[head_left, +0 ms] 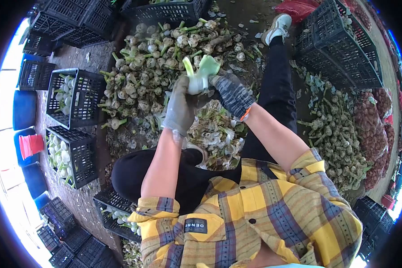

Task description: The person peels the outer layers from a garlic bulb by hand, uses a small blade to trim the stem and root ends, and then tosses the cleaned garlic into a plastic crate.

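Observation:
In front of me I hold a white bulb with green stalks, which looks like a fresh garlic bulb [195,85]. My left hand [181,102], in a grey glove, is closed around its left side and base. My right hand [232,92], in a dark striped glove with an orange cuff, is closed at its right side by the stalk. The right fingertips are partly hidden, so I cannot see whether they also hold a tool. Just beyond my hands lies a heap of dirty, untrimmed bulbs [143,80]. Pale peelings [216,134] cover the ground beneath my hands.
Black crates of clean white bulbs stand at the left [78,98] and below it [82,156], near a red bucket [31,145]. Another crate [174,12] is beyond the heap. On the right are a stacked crate [330,49], a second heap [337,138] and red mesh sacks [370,129].

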Demonstrator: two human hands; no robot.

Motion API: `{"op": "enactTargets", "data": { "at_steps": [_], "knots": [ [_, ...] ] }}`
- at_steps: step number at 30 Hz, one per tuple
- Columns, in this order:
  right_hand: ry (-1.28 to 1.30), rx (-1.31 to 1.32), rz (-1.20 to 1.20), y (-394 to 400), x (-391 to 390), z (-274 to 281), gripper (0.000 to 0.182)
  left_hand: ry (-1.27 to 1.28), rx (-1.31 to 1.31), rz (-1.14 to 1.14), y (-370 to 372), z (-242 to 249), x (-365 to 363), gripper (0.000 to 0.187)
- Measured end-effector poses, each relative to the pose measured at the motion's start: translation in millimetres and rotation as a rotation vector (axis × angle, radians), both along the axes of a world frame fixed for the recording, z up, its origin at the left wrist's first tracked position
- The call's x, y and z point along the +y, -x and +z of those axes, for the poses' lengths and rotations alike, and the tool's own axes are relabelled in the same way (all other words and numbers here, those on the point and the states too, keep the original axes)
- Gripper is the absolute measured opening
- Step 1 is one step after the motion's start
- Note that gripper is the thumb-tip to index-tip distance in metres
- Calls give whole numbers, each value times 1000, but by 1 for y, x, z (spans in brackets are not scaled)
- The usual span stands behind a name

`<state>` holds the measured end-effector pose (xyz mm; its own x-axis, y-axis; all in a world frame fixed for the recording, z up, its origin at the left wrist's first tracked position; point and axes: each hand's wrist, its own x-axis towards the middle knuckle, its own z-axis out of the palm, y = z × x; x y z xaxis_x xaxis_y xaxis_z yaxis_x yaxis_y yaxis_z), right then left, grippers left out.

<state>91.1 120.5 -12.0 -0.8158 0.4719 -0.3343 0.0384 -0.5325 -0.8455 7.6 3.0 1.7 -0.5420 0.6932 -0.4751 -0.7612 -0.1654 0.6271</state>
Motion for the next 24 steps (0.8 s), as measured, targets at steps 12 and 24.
{"op": "enactTargets", "data": {
  "at_steps": [12, 24],
  "knots": [
    [-96, 109, 140, -1, -19, 12, 25, 292, 243, 218, -3, -12, 6, 41],
    [-662, -149, 365, -16, 22, -1, 29, 231, 26, 368, 17, -2, -8, 40]
  ]
}}
